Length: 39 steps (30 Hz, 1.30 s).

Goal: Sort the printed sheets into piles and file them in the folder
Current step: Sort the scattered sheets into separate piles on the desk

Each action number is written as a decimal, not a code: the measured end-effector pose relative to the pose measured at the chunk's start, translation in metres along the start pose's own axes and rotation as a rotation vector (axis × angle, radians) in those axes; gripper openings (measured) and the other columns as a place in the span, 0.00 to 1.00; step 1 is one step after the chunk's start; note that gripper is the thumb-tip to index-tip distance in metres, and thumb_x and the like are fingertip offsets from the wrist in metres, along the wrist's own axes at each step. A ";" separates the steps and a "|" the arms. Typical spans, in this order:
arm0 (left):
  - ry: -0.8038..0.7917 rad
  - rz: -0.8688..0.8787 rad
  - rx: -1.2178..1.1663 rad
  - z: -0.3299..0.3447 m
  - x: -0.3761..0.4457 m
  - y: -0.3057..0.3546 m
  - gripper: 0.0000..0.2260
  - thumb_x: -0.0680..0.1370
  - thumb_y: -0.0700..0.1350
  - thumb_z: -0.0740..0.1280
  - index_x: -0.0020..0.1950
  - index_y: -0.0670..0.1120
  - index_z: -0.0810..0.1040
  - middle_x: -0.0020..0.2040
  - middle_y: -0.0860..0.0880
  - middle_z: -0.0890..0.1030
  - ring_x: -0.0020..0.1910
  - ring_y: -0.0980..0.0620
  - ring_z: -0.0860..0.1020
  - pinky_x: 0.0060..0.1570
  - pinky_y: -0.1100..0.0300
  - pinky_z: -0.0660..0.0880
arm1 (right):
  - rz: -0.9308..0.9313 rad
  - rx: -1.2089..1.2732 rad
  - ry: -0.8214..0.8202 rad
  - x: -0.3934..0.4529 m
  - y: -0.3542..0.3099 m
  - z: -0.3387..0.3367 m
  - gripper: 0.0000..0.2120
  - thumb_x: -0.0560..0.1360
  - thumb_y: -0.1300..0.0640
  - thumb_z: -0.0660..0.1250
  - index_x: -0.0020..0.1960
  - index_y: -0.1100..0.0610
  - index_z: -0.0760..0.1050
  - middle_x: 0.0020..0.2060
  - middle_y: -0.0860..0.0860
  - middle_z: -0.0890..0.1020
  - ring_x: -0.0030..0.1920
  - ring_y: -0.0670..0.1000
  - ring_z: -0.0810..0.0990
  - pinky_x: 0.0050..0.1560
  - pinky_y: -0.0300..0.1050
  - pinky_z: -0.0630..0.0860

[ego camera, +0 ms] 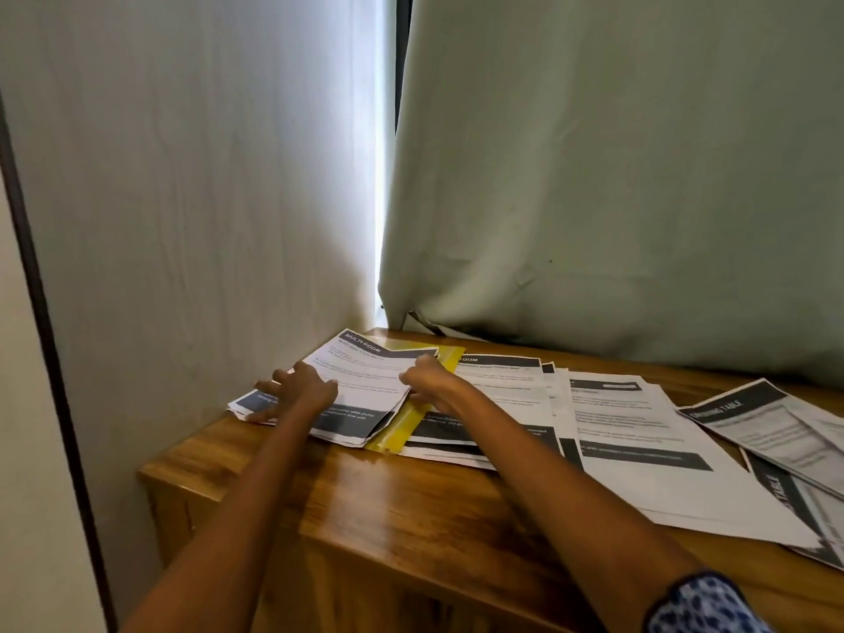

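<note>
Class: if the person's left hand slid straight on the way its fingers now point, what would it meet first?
The left hand points away, towards the pale curtain. It lies on the white printed MULTI-ROOM sheet, so it would probably cross that paper, then meet the curtain; depth is unclear.

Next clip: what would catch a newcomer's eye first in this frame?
Two bare arms reach across the wooden table to its far left corner, where the left hand and right hand rest on a MULTI-ROOM sheet lying over a yellow folder. More printed sheets fan out to the right, under pale curtains with a bright gap.
</note>
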<state>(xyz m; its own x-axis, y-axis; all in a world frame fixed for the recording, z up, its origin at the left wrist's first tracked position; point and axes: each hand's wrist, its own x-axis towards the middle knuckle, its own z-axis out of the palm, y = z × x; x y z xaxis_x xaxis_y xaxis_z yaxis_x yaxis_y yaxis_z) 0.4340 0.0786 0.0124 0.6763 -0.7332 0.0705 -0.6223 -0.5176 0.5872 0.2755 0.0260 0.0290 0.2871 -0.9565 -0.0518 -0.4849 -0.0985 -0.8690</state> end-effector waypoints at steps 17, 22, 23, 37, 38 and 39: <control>-0.167 0.420 -0.401 0.107 -0.153 0.195 0.12 0.77 0.41 0.65 0.59 0.38 0.75 0.59 0.39 0.77 0.59 0.41 0.74 0.55 0.55 0.71 | -0.084 -0.322 0.304 -0.111 0.120 -0.259 0.15 0.76 0.61 0.66 0.62 0.59 0.74 0.61 0.56 0.77 0.59 0.54 0.75 0.59 0.45 0.72; -0.290 0.522 -0.459 0.157 -0.220 0.262 0.09 0.78 0.41 0.63 0.55 0.38 0.77 0.54 0.40 0.79 0.54 0.44 0.76 0.55 0.57 0.72 | 0.069 -0.571 0.504 -0.148 0.191 -0.344 0.12 0.73 0.63 0.68 0.56 0.60 0.77 0.56 0.58 0.79 0.58 0.58 0.77 0.57 0.46 0.72; -0.300 0.548 -0.464 0.165 -0.232 0.274 0.09 0.78 0.41 0.63 0.53 0.38 0.78 0.53 0.40 0.79 0.54 0.44 0.76 0.54 0.57 0.72 | 0.105 -0.608 0.511 -0.155 0.201 -0.354 0.13 0.73 0.61 0.68 0.57 0.60 0.76 0.57 0.58 0.79 0.58 0.57 0.77 0.56 0.45 0.72; -0.329 0.558 -0.416 0.202 -0.270 0.299 0.09 0.78 0.41 0.64 0.56 0.42 0.78 0.58 0.43 0.78 0.58 0.46 0.76 0.57 0.57 0.71 | 0.029 -0.823 0.470 -0.161 0.200 -0.328 0.14 0.74 0.57 0.68 0.59 0.59 0.76 0.54 0.56 0.79 0.50 0.52 0.78 0.47 0.40 0.70; -0.347 0.546 -0.442 0.201 -0.270 0.298 0.08 0.78 0.41 0.64 0.56 0.43 0.78 0.59 0.44 0.78 0.58 0.45 0.75 0.59 0.56 0.72 | 0.021 -0.804 0.528 -0.162 0.201 -0.331 0.14 0.74 0.58 0.69 0.59 0.59 0.76 0.54 0.56 0.79 0.52 0.53 0.78 0.48 0.41 0.70; -0.363 0.533 -0.479 0.201 -0.270 0.298 0.07 0.77 0.40 0.65 0.55 0.43 0.78 0.59 0.44 0.77 0.58 0.45 0.76 0.60 0.54 0.73 | 0.019 -0.766 0.588 -0.162 0.203 -0.334 0.14 0.73 0.60 0.70 0.58 0.59 0.77 0.55 0.56 0.80 0.53 0.53 0.78 0.49 0.41 0.71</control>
<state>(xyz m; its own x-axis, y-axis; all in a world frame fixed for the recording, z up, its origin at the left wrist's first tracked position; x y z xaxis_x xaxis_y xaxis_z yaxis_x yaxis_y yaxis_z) -0.0133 0.0338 0.0057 0.1139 -0.9686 0.2208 -0.5331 0.1279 0.8363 -0.1454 0.0692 0.0256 -0.0851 -0.9240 0.3729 -0.9525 -0.0344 -0.3027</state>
